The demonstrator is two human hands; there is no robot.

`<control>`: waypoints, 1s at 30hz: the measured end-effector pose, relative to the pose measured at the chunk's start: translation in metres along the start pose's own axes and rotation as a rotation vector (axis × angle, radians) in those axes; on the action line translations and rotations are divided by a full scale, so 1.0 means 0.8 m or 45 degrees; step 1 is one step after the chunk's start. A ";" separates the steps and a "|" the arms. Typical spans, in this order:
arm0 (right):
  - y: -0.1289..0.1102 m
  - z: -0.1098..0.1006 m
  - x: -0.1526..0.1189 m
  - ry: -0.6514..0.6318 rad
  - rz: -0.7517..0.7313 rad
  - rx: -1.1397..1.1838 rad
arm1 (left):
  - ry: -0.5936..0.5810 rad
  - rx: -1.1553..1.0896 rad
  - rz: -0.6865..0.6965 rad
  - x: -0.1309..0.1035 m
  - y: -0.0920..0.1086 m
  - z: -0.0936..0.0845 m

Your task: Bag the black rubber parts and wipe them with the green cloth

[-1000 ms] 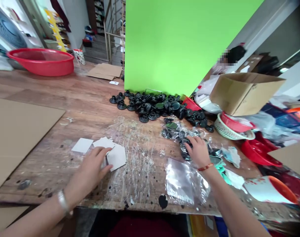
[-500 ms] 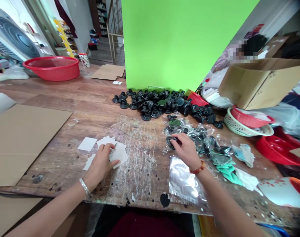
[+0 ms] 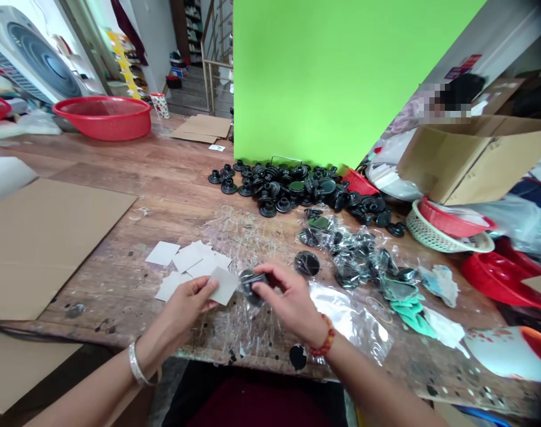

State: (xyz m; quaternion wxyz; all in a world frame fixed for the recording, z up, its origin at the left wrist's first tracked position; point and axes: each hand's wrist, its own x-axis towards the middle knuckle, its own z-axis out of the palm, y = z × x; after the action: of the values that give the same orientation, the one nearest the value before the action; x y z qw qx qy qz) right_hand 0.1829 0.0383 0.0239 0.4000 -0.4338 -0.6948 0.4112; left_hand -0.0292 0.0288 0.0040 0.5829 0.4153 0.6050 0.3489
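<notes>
My left hand (image 3: 188, 305) pinches a square white paper card (image 3: 225, 286) between thumb and fingers, above the worn tabletop. Just to its right, my right hand (image 3: 290, 299) grips a black round flanged piece (image 3: 251, 286), its disc edge close to the card. Whether the two touch I cannot tell; the piece is partly covered by my fingers. More white cards (image 3: 199, 259) lie in a loose spread beyond my left hand. By my right wrist is a stack of clear plastic bags (image 3: 341, 308). A black disc (image 3: 306, 263) rests beyond the bags.
A heap of black flanged pieces (image 3: 279, 190) lies against the green panel (image 3: 341, 77). Several plastic-wrapped pieces (image 3: 359, 252) sit at right, near green cloth (image 3: 408, 311). Flat cardboard (image 3: 52, 243) covers the left. A red basin (image 3: 104, 118) stands behind; a person (image 3: 457, 98) is at far right.
My left hand has lifted a card off the spread. My right hand has moved left and nearer from beside the wrapped pieces, now carrying a black flanged piece. The view has shifted slightly.
</notes>
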 end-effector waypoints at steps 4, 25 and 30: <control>0.000 0.058 -0.007 -0.097 -0.333 -0.280 | -0.043 -0.490 -0.236 -0.025 -0.003 0.009; 0.082 -0.094 0.023 -0.102 0.171 -0.964 | -0.213 -0.689 -0.259 -0.082 -0.017 -0.058; 0.009 0.041 0.031 -0.268 0.160 -0.140 | -0.259 -0.621 -0.016 -0.099 -0.014 -0.055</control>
State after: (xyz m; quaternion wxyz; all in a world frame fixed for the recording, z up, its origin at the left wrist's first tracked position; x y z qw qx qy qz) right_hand 0.1470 0.0563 0.0108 0.2738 -0.4521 -0.7260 0.4399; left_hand -0.0756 -0.0454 0.0302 0.7257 0.2918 0.4439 0.4373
